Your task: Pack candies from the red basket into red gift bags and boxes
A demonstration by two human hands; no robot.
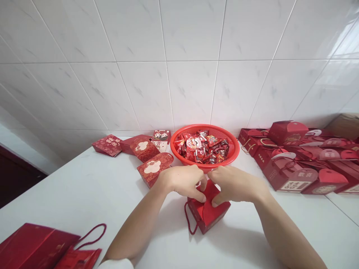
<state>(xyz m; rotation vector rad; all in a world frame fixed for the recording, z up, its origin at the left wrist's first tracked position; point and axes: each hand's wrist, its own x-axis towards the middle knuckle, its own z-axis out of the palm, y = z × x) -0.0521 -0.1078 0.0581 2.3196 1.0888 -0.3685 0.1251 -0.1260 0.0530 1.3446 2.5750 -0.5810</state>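
Note:
A small red box (210, 215) with a dark red cord loop hanging at its left side sits on the white table in front of me. My left hand (186, 183) is closed on its upper left part, thumb pressing the top flaps. On the other side, my right hand (234, 185) grips the box's top, its thumb on the flap close to the left thumb. The far fingers of both hands are partly hidden behind the flaps. Just behind the hands stands a red plastic basket (204, 167) holding wrapped candies (200, 145).
Many closed red gift boxes (291, 173) are grouped at the right. Several patterned red boxes (154, 168) lie left of the basket. A flat red bag or box (36, 246) with a cord is at the near left. A tiled wall (140, 93) rises behind the table.

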